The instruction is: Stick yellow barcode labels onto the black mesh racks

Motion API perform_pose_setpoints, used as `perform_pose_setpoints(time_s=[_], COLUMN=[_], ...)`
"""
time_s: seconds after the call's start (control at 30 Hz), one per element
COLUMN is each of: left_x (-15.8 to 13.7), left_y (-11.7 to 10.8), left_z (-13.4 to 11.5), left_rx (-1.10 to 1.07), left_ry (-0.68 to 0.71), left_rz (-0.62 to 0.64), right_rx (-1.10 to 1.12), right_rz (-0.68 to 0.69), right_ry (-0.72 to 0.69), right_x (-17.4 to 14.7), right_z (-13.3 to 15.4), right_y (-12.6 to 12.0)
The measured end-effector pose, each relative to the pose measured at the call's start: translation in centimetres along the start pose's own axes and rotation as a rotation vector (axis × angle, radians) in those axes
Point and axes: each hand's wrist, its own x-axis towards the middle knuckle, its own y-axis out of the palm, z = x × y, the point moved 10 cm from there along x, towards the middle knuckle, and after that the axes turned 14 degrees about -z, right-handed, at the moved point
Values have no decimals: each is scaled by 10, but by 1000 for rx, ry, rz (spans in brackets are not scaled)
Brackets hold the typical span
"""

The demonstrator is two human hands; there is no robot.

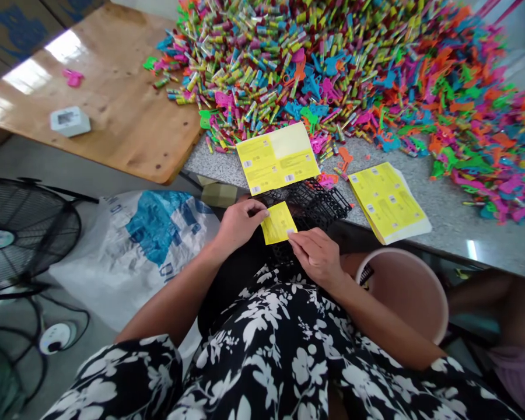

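Note:
Between my hands is a yellow printed sticker (278, 224), held above my lap. My left hand (241, 223) pinches its upper left edge between thumb and fingers. At the lower right corner, my right hand (318, 255) grips it the same way. Black plastic grids (321, 201) lie just beyond, partly under the sticker and against the table edge. A yellow sticker sheet (295, 166) rests at the table's front edge, with one bare pale patch at its upper right. Farther right lies a stack of yellow sticker sheets (389, 204).
A large heap of small colourful tubes and plastic toy pieces (262, 76) covers the grey table (214, 166). On the wooden table (126, 93) are a white device (70, 121) and a pink piece (73, 77). Around me stand a fan (21, 233), a white sack (135, 251) and a pink bin (402, 291).

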Motion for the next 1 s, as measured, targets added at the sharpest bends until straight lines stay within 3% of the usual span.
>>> perform_pose_setpoints(time_s=[0.83, 1.0], left_x=[-6, -9], left_y=[7, 7], left_z=[-6, -12], left_rx=[318, 395], left_ry=[87, 167], left_rz=[-14, -37], right_rx=[-77, -74], right_rz=[102, 108], right_ry=[49, 46], right_x=[-6, -4], right_z=[-11, -8], right_y=[13, 15])
